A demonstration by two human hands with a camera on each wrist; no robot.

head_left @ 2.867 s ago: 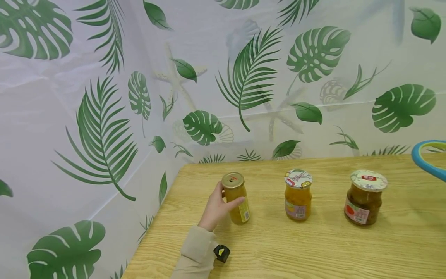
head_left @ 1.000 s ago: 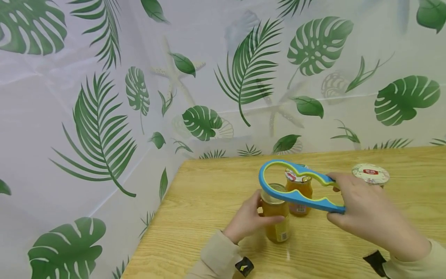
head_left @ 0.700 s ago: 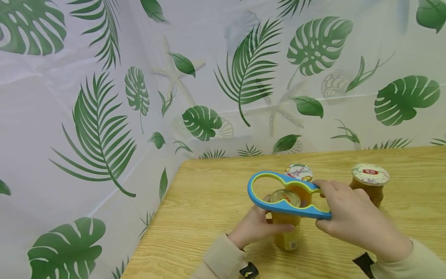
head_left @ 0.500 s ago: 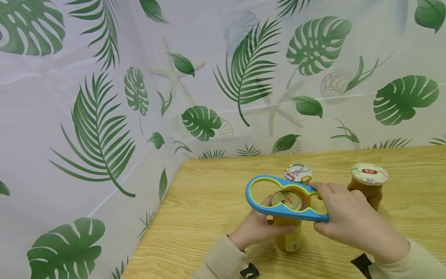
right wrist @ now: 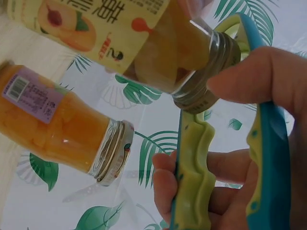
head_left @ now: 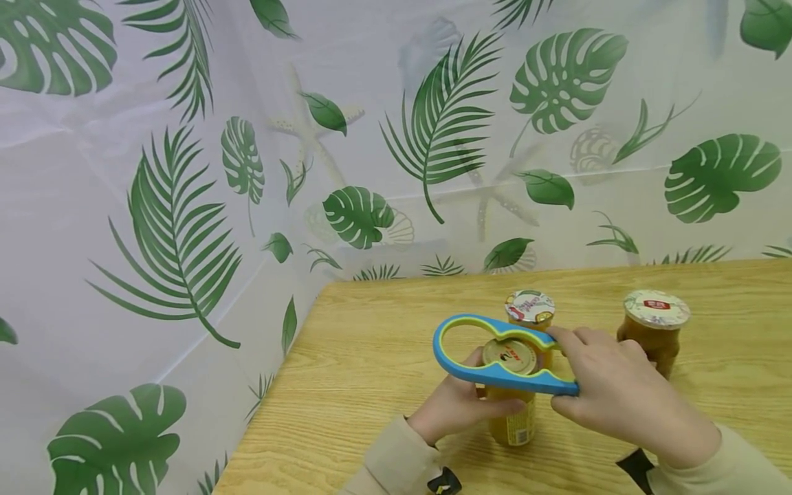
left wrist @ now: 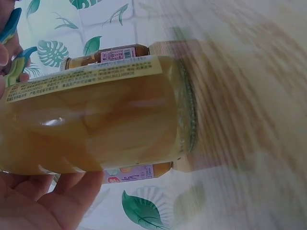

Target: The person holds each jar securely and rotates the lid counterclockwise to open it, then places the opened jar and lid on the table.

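Observation:
My left hand (head_left: 454,405) grips a tall glass jar (head_left: 522,426) of fruit in syrup, its thumb across the front. The jar is upright, with a gold lid (head_left: 511,355) and a yellow label; a peach picture shows on it in the right wrist view. My right hand (head_left: 631,399) holds the handles of a blue and lime-green jar opener (head_left: 482,373), thumb on one side and fingers curled on the other. The opener's scalloped middle opening lies around the lid. Whether both its arms press on the lid, I cannot tell. In the left wrist view the jar body (left wrist: 96,120) fills the middle.
Close behind the held jar stands an orange jar (right wrist: 72,129) with a patterned lid (head_left: 529,307). A brown jar with a pale lid (head_left: 656,309) is behind my right hand. The wooden table (head_left: 346,344) meets a leaf-printed cloth (head_left: 383,137) at the back and left.
The left hand has brought the tall jar rightward and nearer. The right hand has come in from the right with the jar opener and lowered it over the lid, shifting slightly left just now.

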